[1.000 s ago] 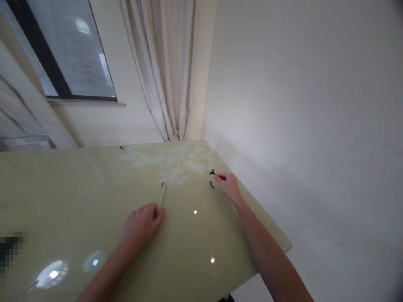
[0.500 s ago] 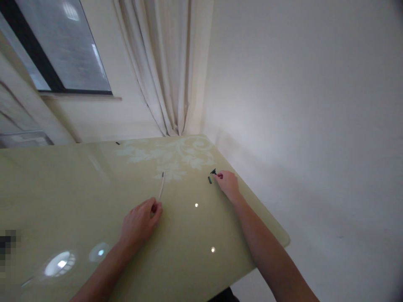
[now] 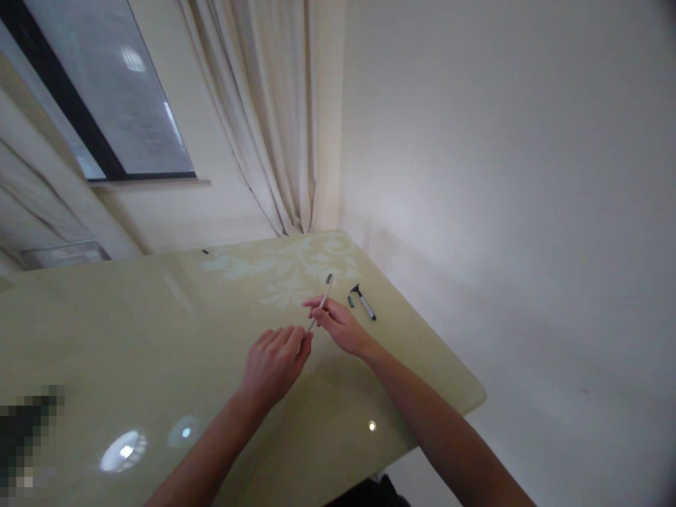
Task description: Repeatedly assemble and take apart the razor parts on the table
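1. Gripping the lower end of a toothbrush [image 3: 326, 289], the left hand [image 3: 277, 359] is closed, with its thumb and fingers together around the pale handle.
2. The right hand [image 3: 343, 327] is at the same toothbrush, higher on the handle; its thumb and fingers pinch it, and the fingertips extend to the left behind it.
3. The toothbrush is tilted, its dark bristle head pointing away from the person and a little to the right. It is between the two hands, over the worktop [image 3: 158, 338]; its lowest end is hidden by the left hand.
4. To the right of the toothbrush, a razor [image 3: 365, 304] lies on the worktop, with its black head at the far end and its grey handle coming toward the person. No hand touches it.
5. Just beside the razor, on its left, there lies a small dark piece [image 3: 351, 301]; what it is exactly, I cannot tell.
6. Another small dark object [image 3: 205, 251] rests near the far edge of the worktop, well apart from both hands.
7. Behind the worktop hangs a pale curtain [image 3: 285, 120], and at the right side stands a plain wall [image 3: 501, 176].
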Demonstrator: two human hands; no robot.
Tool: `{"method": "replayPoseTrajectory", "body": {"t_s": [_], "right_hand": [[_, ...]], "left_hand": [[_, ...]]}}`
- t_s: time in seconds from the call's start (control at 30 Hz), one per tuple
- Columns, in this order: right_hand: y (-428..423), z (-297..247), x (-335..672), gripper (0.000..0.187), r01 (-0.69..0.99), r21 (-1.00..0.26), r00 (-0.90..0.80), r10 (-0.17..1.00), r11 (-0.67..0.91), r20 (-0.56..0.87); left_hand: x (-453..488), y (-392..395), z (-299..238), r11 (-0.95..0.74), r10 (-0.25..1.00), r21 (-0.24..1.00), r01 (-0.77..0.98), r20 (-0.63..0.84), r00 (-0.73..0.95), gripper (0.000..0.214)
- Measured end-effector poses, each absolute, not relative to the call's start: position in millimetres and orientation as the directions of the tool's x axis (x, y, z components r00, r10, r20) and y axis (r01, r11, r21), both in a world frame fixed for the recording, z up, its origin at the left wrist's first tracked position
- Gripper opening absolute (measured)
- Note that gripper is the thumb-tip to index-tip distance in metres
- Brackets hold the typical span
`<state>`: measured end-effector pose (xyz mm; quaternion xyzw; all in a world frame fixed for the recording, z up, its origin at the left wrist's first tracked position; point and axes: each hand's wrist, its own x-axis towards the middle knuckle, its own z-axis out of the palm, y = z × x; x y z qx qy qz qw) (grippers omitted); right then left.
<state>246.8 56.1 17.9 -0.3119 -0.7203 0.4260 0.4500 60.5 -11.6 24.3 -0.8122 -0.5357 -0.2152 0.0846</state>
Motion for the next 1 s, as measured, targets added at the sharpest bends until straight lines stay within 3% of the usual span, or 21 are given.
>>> {"method": "replayPoseTrajectory", "body": {"t_s": [0.13, 0.27, 0.33, 0.5, 0.63, 0.87, 0.93, 1.0], "right_hand": [[60.7, 16.8, 247.3, 0.051, -0.070, -0.944, -0.322, 0.888, 0.324, 0.328], [84.1, 11.4, 267.3, 0.057, -0.102, -0.963, -0.160, 0.951, 0.251, 0.265], [94.8, 7.9, 276.7, 0.057, -0.151, -0.971, -0.073, 0.978, 0.184, 0.196], [106.3, 2.2, 291.0, 0.062, -0.304, -0.947, 0.034, 0.995, 0.102, 0.096], [106.1, 3.2, 293.2, 0.062, -0.334, -0.936, 0.062, 0.994, 0.110, 0.094], [104.6, 1.7, 293.0, 0.063, -0.270, -0.957, 0.022, 0.995, 0.103, 0.101], [103.6, -0.9, 293.1, 0.059, -0.137, -0.981, 0.018, 0.991, 0.137, 0.136], [100.8, -3.4, 290.4, 0.053, 0.099, -0.973, -0.026, 0.978, 0.206, 0.205]], "left_hand": [[85.6, 3.3, 32.8, -0.452, 0.867, 0.258, 0.854, 0.353, 0.352, 0.031], [107.4, 35.4, 23.9, -0.318, 0.947, 0.416, 0.852, 0.185, 0.264, 0.038], [119.9, 53.8, 14.0, -0.305, 0.952, 0.423, 0.853, 0.150, 0.266, 0.030], [150.4, 86.6, -4.4, -0.269, 0.962, 0.406, 0.874, 0.079, 0.260, 0.060], [165.7, 99.4, -5.8, -0.242, 0.968, 0.411, 0.879, 0.045, 0.245, 0.049], [149.6, 103.1, -6.3, -0.268, 0.961, 0.518, 0.812, 0.081, 0.266, 0.023], [128.7, 95.9, -7.1, -0.309, 0.947, 0.565, 0.765, 0.112, 0.300, 0.024], [101.8, 83.7, -8.5, -0.331, 0.940, 0.602, 0.727, 0.145, 0.308, 0.028]]}}
